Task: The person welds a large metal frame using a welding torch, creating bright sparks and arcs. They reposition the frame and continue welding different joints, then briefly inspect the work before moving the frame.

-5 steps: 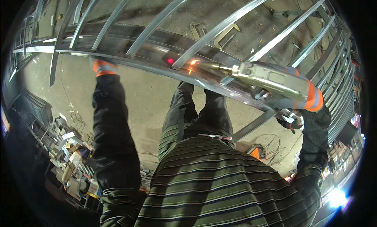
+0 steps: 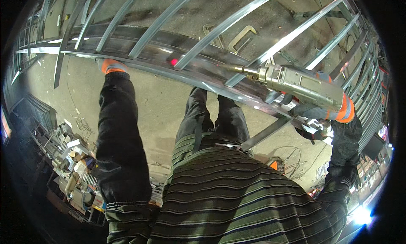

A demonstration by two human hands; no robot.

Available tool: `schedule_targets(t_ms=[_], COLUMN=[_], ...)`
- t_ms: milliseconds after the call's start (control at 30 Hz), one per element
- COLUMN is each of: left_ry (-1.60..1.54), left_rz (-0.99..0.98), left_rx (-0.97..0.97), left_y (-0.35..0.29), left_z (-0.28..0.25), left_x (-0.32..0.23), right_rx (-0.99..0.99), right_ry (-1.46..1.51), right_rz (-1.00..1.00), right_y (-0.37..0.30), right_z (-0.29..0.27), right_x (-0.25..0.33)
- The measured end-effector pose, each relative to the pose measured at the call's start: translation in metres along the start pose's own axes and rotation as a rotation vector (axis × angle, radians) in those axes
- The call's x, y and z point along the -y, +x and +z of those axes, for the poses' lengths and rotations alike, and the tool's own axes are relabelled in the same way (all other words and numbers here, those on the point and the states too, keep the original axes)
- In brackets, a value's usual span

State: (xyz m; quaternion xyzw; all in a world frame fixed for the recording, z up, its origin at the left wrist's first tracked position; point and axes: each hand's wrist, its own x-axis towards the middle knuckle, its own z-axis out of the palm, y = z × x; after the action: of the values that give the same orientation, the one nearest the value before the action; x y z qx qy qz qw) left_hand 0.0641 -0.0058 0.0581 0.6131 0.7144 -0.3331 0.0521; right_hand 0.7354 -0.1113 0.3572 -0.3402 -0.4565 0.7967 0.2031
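Observation:
My right hand [image 2: 312,111], in a grey glove with an orange cuff, is closed round a metal handheld welding gun [image 2: 302,84]. The gun's narrow nozzle points left, over a long metal rail [image 2: 160,72] with slanting bars. A red light spot [image 2: 174,62] lies beside the foot of one metal bar [image 2: 224,28], left of the nozzle. Farther left, my left hand [image 2: 113,66], gloved alike, is at the rail's near edge. Its fingers are mostly hidden there, so its grip does not show.
Beyond the rail, a C-shaped clamp [image 2: 242,38] lies on the floor. Stacked curved bars [image 2: 368,96] crowd the right side. A flat metal strut [image 2: 268,133] slants toward my waist. An orange and black box [image 2: 277,165] and cables sit on the floor. Bright light [image 2: 362,215] glares at lower right.
The orange glow and spark at the nozzle have gone out. In the picture, the welding gun and my right hand sit slightly farther right. My left hand, blurred before, is now sharper at the rail.

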Motion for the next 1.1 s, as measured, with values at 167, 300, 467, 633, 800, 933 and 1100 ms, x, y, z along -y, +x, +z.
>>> schedule_targets(t_ms=[167, 300, 467, 633, 800, 933, 1100], left_ry=[0.392, 0.216, -0.046, -0.024, -0.012, 0.037, -0.014], left_rz=[0.137, 0.057, 0.023, 0.061, 0.036, 0.022, 0.052], left_rx=[-0.224, -0.12, -0.059, -0.086, -0.21, -0.158, -0.106], left_y=[-0.006, -0.008, -0.02, -0.007, -0.018, -0.036, -0.041], left_z=[-0.006, -0.008, -0.027, -0.015, -0.019, -0.045, -0.057], left_x=[0.008, 0.013, -0.004, 0.009, -0.005, -0.019, -0.018], right_rx=[0.157, 0.195, 0.176, 0.17, 0.235, 0.179, 0.195], right_ry=[-0.398, -0.426, -0.188, -0.152, -0.428, -0.254, -0.255], right_rz=[-0.112, -0.162, 0.071, 0.025, -0.094, -0.094, 0.079], right_y=[-0.017, -0.021, -0.017, -0.011, -0.01, -0.01, -0.008], right_z=[-0.02, -0.026, -0.026, -0.026, -0.031, -0.029, -0.03], right_x=[-0.01, -0.022, -0.038, -0.039, -0.03, -0.034, -0.041])
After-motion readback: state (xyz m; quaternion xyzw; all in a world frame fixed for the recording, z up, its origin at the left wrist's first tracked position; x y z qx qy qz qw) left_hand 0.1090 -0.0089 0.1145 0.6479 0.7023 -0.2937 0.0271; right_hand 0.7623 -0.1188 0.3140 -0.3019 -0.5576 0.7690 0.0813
